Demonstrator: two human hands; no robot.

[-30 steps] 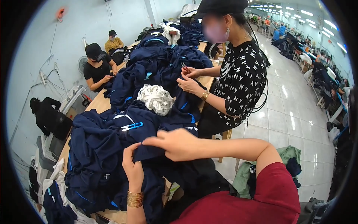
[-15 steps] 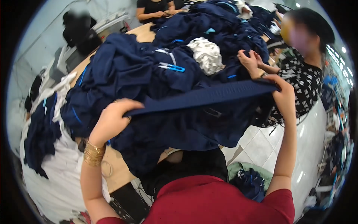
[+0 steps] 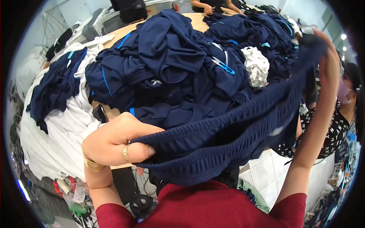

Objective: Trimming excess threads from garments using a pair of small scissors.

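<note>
My left hand (image 3: 119,141) is closed on one end of the gathered elastic waistband of a navy garment (image 3: 224,131). Raised high at the right, my right hand (image 3: 327,47), partly blurred, grips the other end. Between them the waistband hangs stretched on a slant, its opening parted toward me. Whether the garment is shorts or trousers does not show. Behind it lies a large heap of navy garments (image 3: 167,49). Blue-handled thread snips (image 3: 224,66) rest on the heap, beside a bundle of white strips (image 3: 256,67).
White cloth (image 3: 64,140) drapes over the table's left side, with a navy garment (image 3: 57,85) on it. A co-worker in a patterned black top (image 3: 323,131) is close at right; another person's hands (image 3: 209,9) are at the back. A pale green container (image 3: 260,195) stands on the floor.
My right hand has risen up and outward with its end of the waistband. The left end has come nearer me, and the waistband's opening now shows. The view has shifted right.
</note>
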